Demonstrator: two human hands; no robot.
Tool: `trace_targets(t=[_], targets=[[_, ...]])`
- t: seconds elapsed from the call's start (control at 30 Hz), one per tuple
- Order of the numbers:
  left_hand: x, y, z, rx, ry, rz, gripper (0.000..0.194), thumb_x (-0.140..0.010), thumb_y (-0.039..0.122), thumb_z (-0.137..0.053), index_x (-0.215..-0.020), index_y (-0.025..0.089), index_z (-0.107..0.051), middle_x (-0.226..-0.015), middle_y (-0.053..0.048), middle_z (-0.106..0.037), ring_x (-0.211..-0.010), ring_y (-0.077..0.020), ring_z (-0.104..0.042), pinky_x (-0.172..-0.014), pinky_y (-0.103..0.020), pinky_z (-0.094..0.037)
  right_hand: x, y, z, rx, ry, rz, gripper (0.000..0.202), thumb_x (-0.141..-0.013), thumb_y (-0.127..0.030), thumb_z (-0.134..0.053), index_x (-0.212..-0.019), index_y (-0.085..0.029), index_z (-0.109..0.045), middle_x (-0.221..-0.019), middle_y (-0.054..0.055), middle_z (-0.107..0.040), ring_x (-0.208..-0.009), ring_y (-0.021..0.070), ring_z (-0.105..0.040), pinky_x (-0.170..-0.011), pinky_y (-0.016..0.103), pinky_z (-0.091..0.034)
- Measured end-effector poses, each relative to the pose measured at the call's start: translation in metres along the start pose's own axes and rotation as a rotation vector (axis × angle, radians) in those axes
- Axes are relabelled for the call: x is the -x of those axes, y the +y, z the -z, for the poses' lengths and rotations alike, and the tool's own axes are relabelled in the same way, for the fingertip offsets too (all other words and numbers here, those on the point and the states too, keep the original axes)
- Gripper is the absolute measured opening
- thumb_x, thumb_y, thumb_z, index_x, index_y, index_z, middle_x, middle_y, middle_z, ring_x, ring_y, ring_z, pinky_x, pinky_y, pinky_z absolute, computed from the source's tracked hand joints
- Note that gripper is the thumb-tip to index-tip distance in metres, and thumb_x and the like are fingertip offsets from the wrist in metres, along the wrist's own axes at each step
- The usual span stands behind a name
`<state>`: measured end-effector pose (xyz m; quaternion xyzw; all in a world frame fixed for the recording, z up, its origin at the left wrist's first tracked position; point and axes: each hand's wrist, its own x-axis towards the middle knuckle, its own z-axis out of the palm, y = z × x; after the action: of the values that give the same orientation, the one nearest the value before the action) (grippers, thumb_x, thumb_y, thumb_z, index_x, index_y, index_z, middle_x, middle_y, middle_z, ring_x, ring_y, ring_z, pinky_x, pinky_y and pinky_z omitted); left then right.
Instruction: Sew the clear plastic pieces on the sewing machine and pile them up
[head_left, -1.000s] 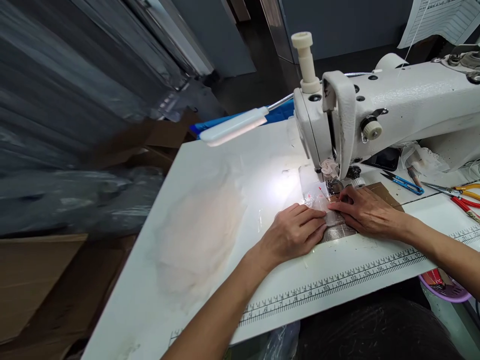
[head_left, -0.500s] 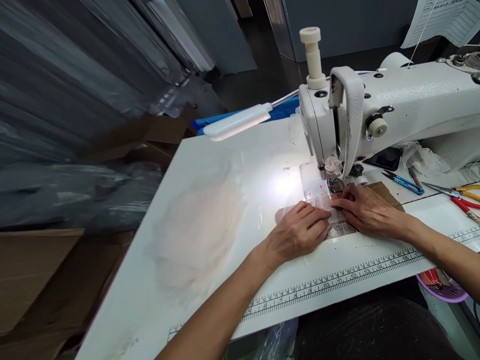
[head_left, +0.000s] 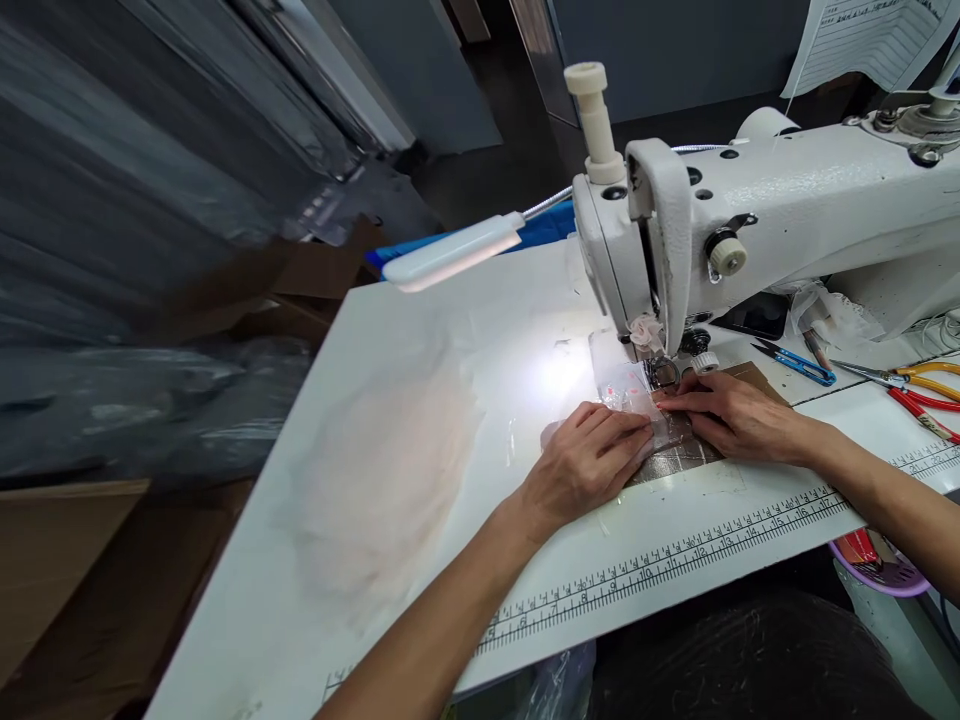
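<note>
A white sewing machine [head_left: 795, 210] stands on the white table [head_left: 525, 560]. Sheer white fabric [head_left: 626, 385] with small red marks lies beside the presser foot, partly over the metal plate. My left hand [head_left: 596, 460] rests on the fabric's near left part, its fingers together and pressing it down. To the right of the needle area, my right hand [head_left: 731, 412] pinches the fabric's edge between thumb and fingers close to the foot.
Blue snips [head_left: 799, 362] and scissors with orange handles [head_left: 922, 375] lie to the right. A lit lamp [head_left: 454, 252] hangs over the back edge. Pale sheer fabric [head_left: 386, 480] lies at the left. A purple basket [head_left: 885, 578] sits below the right edge.
The whole view has shifted slightly, with the machine now further left. My right hand has its fingers a little more extended over the fabric. My left hand stays on the fabric.
</note>
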<state>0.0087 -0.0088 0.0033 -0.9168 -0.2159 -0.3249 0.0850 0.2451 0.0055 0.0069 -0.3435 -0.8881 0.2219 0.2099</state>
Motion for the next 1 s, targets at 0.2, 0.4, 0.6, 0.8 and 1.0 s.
trace_targets(t=[0.2,0.4,0.6,0.8,1.0], targets=[[0.001,-0.001,-0.001,0.037,0.000,0.030,0.008,-0.093,0.014,-0.058,-0.100,0.016,-0.059,-0.090,-0.005,-0.070,-0.072,-0.0141,-0.063,-0.061,-0.031,-0.051,-0.001,-0.002,0.007,-0.097,-0.021,-0.010,0.038,-0.085,-0.012,-0.042,-0.104,-0.020,-0.074,-0.097,0.006,-0.066,-0.088,0.0162,-0.062,-0.083,0.032,-0.052],[0.000,-0.001,-0.002,0.029,-0.026,0.009,0.006,-0.093,0.012,-0.056,-0.095,0.016,-0.061,-0.088,-0.005,-0.071,-0.071,-0.0140,-0.064,-0.060,-0.031,-0.051,0.001,-0.002,0.002,0.001,-0.051,-0.015,0.040,-0.087,-0.014,-0.044,-0.115,-0.024,-0.071,-0.104,0.007,-0.062,-0.092,0.0180,-0.059,-0.086,0.037,-0.051],[0.000,-0.001,-0.003,-0.001,-0.032,0.003,0.007,-0.093,0.012,-0.055,-0.093,0.016,-0.061,-0.088,-0.005,-0.072,-0.072,-0.0144,-0.063,-0.060,-0.031,-0.049,0.003,-0.008,0.002,0.088,-0.093,0.058,0.037,-0.091,-0.018,-0.046,-0.117,-0.028,-0.070,-0.106,0.010,-0.057,-0.101,0.0219,-0.055,-0.090,0.043,-0.050],[0.002,-0.002,0.006,0.006,-0.106,0.027,0.027,-0.094,0.040,-0.054,-0.104,0.016,-0.061,-0.097,-0.008,-0.072,-0.079,-0.0196,-0.063,-0.071,-0.039,-0.045,0.004,-0.010,0.000,0.141,-0.074,0.076,0.036,-0.091,-0.017,-0.046,-0.118,-0.027,-0.070,-0.107,0.010,-0.056,-0.100,0.0223,-0.054,-0.087,0.043,-0.052],[0.006,-0.013,0.008,-0.049,-0.193,0.069,0.058,-0.096,0.061,-0.036,-0.117,0.013,-0.057,-0.112,-0.014,-0.068,-0.080,-0.0222,-0.058,-0.067,-0.037,-0.044,0.004,-0.009,-0.001,0.146,-0.077,0.072,0.037,-0.090,-0.016,-0.048,-0.117,-0.027,-0.070,-0.108,0.011,-0.056,-0.101,0.0228,-0.054,-0.089,0.043,-0.052]])
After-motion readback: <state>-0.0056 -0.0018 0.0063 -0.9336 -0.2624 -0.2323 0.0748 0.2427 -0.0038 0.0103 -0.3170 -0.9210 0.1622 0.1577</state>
